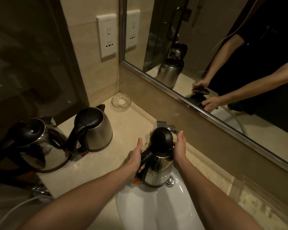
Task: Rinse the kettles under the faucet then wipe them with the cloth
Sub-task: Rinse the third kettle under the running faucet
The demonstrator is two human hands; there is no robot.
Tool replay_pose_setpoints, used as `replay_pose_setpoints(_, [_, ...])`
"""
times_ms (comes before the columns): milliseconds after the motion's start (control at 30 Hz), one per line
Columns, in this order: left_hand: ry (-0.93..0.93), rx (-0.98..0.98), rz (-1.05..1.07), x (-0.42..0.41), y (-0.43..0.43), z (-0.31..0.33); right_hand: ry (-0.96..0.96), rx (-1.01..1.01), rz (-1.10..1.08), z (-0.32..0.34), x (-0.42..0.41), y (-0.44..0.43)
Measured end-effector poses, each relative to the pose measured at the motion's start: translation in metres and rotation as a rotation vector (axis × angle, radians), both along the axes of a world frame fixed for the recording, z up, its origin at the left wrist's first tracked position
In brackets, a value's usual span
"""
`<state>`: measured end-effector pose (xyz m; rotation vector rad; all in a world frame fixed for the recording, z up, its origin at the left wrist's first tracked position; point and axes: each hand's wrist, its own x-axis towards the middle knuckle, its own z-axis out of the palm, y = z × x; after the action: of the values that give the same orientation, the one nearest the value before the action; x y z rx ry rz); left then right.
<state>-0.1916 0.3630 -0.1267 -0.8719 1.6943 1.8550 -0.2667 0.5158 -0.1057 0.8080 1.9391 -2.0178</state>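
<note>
left hand (134, 157) fingers wrap kettle (158, 170) handle (145, 158); right hand (179, 147) fingers cup the lid (161, 141) beside them. Wet steel, likely slippery and rigid; handle's the safe grip.

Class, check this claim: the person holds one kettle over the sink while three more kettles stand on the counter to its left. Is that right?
No. The head view shows two more kettles on the counter, not three; one kettle is held over the sink.
</note>
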Motion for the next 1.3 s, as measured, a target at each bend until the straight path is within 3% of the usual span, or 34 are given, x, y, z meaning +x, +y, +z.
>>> replay_pose_setpoints(467, [0.035, -0.037, -0.002, 0.002, -0.003, -0.002, 0.013, -0.005, 0.092, 0.011, 0.011, 0.001])
replay_pose_setpoints(867, [0.005, -0.029, 0.023, 0.015, -0.006, -0.001, 0.003, -0.082, 0.428, 0.018, 0.026, 0.014])
replay_pose_setpoints(1300, [0.003, -0.011, 0.011, 0.05, -0.005, 0.008, -0.044, -0.001, 0.206, 0.014, 0.064, 0.027])
